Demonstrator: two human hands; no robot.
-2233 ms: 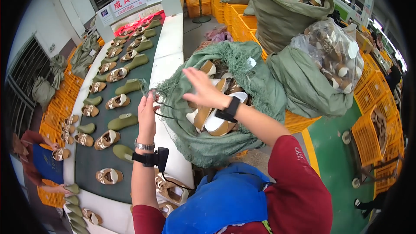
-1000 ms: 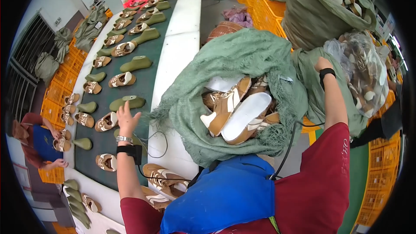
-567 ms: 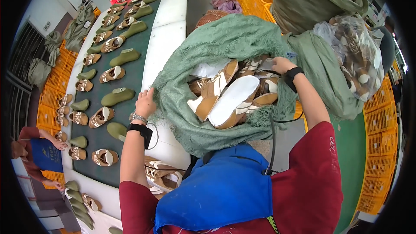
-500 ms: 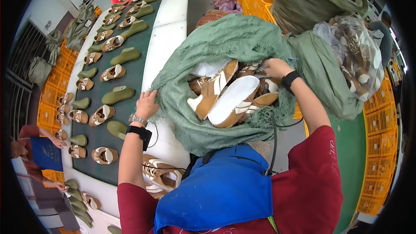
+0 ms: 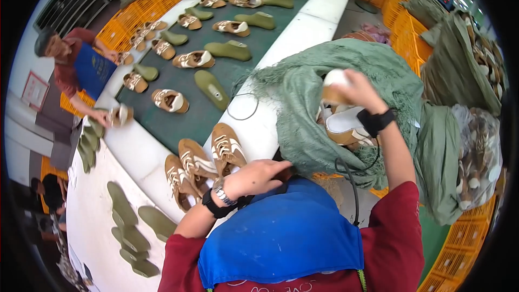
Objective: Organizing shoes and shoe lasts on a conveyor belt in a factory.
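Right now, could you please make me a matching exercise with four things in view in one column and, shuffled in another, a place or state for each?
1. Right hand
2. Left hand
3. Long belt
4. Clear plastic bag

A. Dark green, carrying olive foot-shaped forms
B. At the far right, with shoes inside
C. Close to the blue apron and the row of shoes
D. Holding a brown and white shoe at the opening of the green sack

Pairs: 1-D, 2-C, 3-A, 4-B

Blurry brown-and-white shoe (image 5: pixel 333 87), partly out of sight behind the right hand (image 5: pixel 361 91).
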